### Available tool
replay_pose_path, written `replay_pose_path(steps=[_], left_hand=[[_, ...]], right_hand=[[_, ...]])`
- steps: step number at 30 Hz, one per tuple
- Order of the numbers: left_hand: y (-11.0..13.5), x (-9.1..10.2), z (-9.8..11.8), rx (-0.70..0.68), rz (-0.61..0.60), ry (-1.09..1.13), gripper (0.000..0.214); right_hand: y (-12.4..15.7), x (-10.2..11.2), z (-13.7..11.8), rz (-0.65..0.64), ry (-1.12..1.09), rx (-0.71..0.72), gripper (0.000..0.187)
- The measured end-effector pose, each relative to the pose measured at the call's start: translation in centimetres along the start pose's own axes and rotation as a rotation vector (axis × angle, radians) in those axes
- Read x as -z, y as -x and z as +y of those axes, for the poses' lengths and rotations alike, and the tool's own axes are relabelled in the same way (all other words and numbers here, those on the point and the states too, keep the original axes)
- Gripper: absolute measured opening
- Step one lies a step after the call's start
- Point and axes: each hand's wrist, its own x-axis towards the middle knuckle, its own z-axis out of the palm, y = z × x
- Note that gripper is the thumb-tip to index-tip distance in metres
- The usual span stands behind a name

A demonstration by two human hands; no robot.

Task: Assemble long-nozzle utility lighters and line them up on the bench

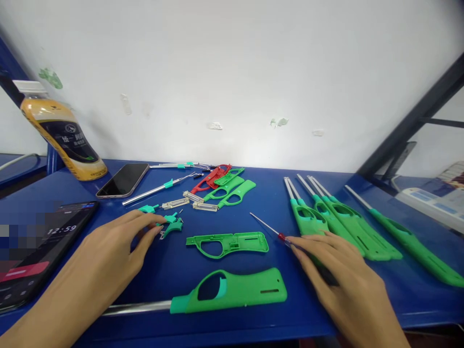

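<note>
My left hand (119,251) reaches across the blue table (174,263), and its fingertips pinch a small teal trigger part (173,225). My right hand (340,275) lies over a screwdriver (281,237) with a red collar; its fingers curl round the dark handle and the thin shaft points up and left. Between the hands lies an open green lighter half-shell (228,243). In front of it sits a closed green long-nosed lighter (232,291) with a metal tube to the left.
Several assembled green lighters (340,222) lie to the right. Green and red shells (224,186), metal tubes and clear inserts (176,203) lie at the back centre. Two phones (123,180) (43,251) and a tilted drink bottle (63,137) are on the left. A white wall stands behind.
</note>
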Motion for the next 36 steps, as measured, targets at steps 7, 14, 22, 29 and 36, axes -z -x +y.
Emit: replay_pose_path(steps=[7,14,22,29,36], left_hand=[[-2.9,-0.6,0.8,0.052,-0.223,-0.125,0.039],[-6.6,-1.0,1.3,0.124,-0.461,-0.249,0.036],[-9.1,-2.0,0.4,0.258,-0.682,-0.36,0.025],[-9.7,-2.4,1.3,0.262,-0.801,-0.409,0.025],[-9.3,-2.2,2.2,0.258,-0.629,-0.403,0.022]], right_hand=[[0.0,0.7,-0.7,0.125,-0.02,-0.031,0.02],[-0.1,1.1,-1.3,0.225,-0.1,-0.102,0.021],[-0.2,1.2,-1.2,0.235,-0.197,-0.142,0.021],[0.0,1.2,-1.1,0.24,-0.239,-0.168,0.019],[0.5,1.6,-1.2,0.274,-0.329,-0.432,0.009]])
